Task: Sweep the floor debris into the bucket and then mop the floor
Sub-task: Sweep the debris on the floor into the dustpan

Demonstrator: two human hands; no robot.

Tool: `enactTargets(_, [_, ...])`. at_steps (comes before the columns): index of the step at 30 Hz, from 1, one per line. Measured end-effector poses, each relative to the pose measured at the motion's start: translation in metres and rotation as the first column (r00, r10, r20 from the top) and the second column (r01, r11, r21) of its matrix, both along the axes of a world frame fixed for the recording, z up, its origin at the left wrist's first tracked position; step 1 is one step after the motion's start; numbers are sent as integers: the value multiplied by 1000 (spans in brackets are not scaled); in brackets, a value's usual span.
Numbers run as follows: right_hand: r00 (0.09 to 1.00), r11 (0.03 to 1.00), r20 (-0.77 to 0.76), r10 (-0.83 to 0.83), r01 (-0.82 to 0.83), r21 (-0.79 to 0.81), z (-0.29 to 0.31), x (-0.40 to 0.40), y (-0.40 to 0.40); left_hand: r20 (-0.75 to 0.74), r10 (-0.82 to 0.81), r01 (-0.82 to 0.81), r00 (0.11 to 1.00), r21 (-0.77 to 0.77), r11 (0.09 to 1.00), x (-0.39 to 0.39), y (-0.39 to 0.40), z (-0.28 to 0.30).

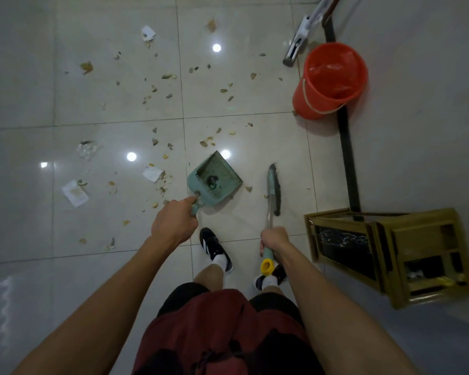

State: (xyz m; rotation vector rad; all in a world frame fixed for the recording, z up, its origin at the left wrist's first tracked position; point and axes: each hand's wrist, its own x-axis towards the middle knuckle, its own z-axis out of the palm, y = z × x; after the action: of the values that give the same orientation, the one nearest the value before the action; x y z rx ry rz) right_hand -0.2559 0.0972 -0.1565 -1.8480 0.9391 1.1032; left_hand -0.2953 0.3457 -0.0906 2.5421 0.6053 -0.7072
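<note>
Left hand (173, 223) curled around the handle of a pale green plastic dustpan (214, 180), pan body held just above or on the glossy white tiled floor (255, 136), near the middle of the floor; contact with the tile cannot be told. Small dark clump inside the dustpan. Right hand (274, 239) clamped on the pale green, yellow-capped handle of a broom (274, 189), dark bristle head just beside the dustpan on its right side, apart from it. Scattered debris (157, 93) of brownish shell-like fragments and white paper scraps spread over the tiles ahead of and to the left of the dustpan, towards the far-left corner. Round orange plastic bucket (332, 79) with an orange liner and a pale wire bail, upright at the right edge of the floor, against a dark baseboard strip (348, 158). White flat mop (301, 39) propped just beyond the bucket, head on the tile. Gold-coloured framed cabinet (390, 255) at the right edge, near the right hand. Black-and-white shoes (214, 247) on the tile below the hands.
</note>
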Motion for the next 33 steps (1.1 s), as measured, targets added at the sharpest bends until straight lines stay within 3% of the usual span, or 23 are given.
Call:
enactTargets(8, [998, 990, -55, -42, 49, 129, 12, 18, 71, 0, 27, -27, 1000, -1, 1000, 2, 47, 5])
enactTargets(14, [986, 968, -70, -152, 163, 191, 23, 32, 74, 16, 53, -53, 998, 9, 999, 7, 59, 10])
enactTargets(21, [987, 978, 94, -134, 116, 174, 29, 31, 30, 41, 29, -31, 999, 29, 999, 30, 40, 16])
enactTargets(33, [970, 992, 224, -93, 110, -65, 17, 58, -124, 96, -109, 111, 989, -20, 994, 100, -78, 26])
